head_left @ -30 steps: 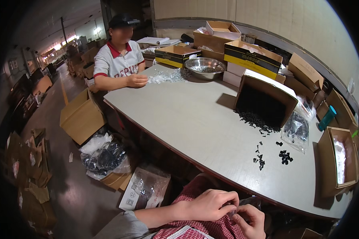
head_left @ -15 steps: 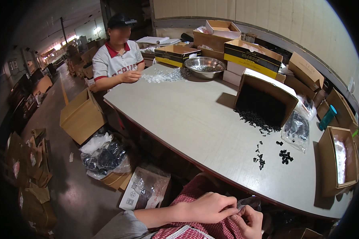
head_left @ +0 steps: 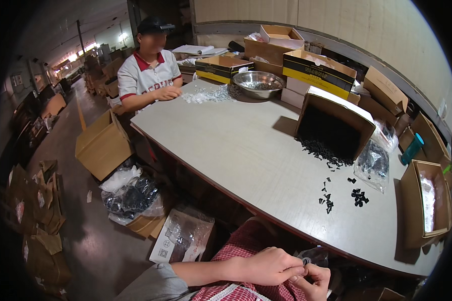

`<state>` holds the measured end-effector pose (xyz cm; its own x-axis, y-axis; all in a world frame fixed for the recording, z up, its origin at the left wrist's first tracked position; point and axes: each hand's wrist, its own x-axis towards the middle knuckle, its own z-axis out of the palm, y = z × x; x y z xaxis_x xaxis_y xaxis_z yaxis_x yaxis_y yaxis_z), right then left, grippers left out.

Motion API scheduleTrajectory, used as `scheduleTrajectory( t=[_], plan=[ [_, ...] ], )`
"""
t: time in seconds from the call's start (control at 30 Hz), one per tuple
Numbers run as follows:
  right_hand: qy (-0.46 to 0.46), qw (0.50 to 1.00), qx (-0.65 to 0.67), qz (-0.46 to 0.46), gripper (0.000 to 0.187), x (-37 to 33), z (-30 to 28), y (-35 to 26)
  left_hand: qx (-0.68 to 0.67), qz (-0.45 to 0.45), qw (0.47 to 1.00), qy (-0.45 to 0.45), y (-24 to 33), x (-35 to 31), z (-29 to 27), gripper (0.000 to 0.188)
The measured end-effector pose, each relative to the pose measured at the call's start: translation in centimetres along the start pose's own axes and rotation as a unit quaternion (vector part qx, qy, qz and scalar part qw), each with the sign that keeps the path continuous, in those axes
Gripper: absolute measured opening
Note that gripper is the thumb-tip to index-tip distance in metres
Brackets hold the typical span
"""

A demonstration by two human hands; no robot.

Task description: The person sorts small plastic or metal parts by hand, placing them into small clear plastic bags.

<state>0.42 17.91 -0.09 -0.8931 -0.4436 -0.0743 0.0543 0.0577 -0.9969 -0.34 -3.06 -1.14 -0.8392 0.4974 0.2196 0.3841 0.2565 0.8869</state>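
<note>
Head view, left grip (head_left: 271, 266), right grip (head_left: 314, 282), tipped box (head_left: 341, 104), black pieces (head_left: 319, 150), bowl (head_left: 260, 95)

The left hand (head_left: 271, 266) and right hand (head_left: 314, 282) meet over red checked cloth (head_left: 236, 251), fingertips together just beside a clear bag (head_left: 317, 256); what they pinch is too small to tell. On the desk (head_left: 226, 135), black bits (head_left: 322, 151) spill from a tipped box (head_left: 344, 107). Across it, a co-worker (head_left: 150, 72) has a hand (head_left: 169, 93) beside clear pieces (head_left: 205, 95), near a metal bowl (head_left: 258, 91). A teal bottle (head_left: 413, 148) tilts near an open carton (head_left: 409, 208) at the right.
</note>
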Motion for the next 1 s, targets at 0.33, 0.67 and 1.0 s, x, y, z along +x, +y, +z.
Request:
scheduleTrajectory(
  t=[0.33,0.67,1.0],
  plan=[
    [-0.017,0.981,-0.165,-0.098,0.009,0.3,-0.7,-1.2,-0.061,-0.050,0.993,0.085,0.2,-0.2,-0.1,0.016],
    [0.071,0.932,-0.263,-0.239,0.021,1.4,0.9,-1.9,-0.108,-0.058,0.982,0.145,-0.5,0.1,-0.2,0.018],
    [0.103,0.951,-0.214,-0.197,0.018,1.0,0.3,0.2,-0.110,-0.028,0.979,0.172,-0.9,0.4,0.1,0.020]
  ],
)
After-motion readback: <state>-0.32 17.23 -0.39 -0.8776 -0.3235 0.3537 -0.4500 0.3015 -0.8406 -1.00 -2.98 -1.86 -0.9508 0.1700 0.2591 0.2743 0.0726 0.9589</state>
